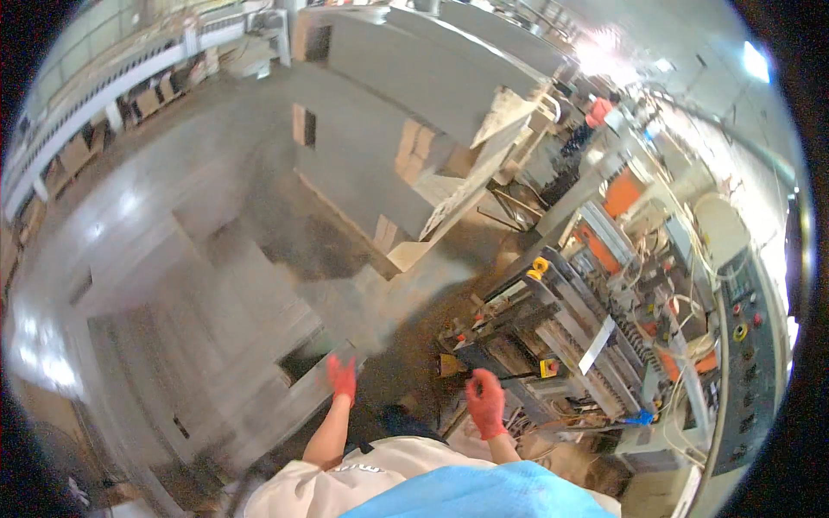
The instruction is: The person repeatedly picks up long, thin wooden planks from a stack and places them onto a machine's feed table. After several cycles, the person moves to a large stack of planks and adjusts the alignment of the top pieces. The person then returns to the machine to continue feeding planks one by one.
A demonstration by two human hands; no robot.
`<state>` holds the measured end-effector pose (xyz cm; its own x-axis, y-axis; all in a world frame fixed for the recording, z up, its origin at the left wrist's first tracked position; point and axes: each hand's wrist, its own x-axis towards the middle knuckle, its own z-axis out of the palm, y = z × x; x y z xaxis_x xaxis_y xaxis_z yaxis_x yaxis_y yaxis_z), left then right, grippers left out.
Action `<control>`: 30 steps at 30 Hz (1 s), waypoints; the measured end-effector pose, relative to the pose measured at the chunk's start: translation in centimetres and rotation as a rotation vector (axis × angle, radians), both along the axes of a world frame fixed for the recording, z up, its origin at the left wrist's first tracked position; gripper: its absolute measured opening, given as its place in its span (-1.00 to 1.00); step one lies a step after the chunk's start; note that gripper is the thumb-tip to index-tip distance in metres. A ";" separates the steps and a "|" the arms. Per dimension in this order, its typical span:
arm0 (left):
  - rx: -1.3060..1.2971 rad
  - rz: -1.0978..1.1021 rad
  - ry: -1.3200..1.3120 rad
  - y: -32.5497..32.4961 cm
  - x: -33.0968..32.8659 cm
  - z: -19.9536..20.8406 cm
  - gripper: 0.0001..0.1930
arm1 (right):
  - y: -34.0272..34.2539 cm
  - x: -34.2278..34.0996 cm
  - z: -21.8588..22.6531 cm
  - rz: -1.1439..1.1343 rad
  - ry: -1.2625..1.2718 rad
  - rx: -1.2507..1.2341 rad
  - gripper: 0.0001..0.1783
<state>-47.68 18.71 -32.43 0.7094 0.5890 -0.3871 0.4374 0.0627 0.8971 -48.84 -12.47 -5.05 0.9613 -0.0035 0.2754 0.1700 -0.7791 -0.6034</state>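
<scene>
Both of my hands wear red gloves. My left hand (pixel 342 380) is at the near right edge of a broad stack of grey boards (pixel 216 311), beside a dark rectangular opening in it. Its fingers point forward and are somewhat blurred; I see nothing held in them, and whether they touch the board I cannot tell. My right hand (pixel 486 406) hangs in the air in front of my body, left of the machine (pixel 570 345). Its fingers are loosely curled, with a gap between thumb and fingers and nothing visible inside.
Large stacked grey panels (pixel 380 129) with cut-outs stand ahead. The machine at right has rails, cables and orange parts, with a control panel (pixel 749 363) of buttons beside it. A person (pixel 596 112) in a red top is farther off. A long roller conveyor (pixel 112 108) runs at far left.
</scene>
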 end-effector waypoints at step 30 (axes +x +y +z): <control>0.560 -0.016 -0.883 -19.2 79.0 57.8 -0.54 | -27.1 1.7 3.2 -1.127 -0.356 0.596 -0.75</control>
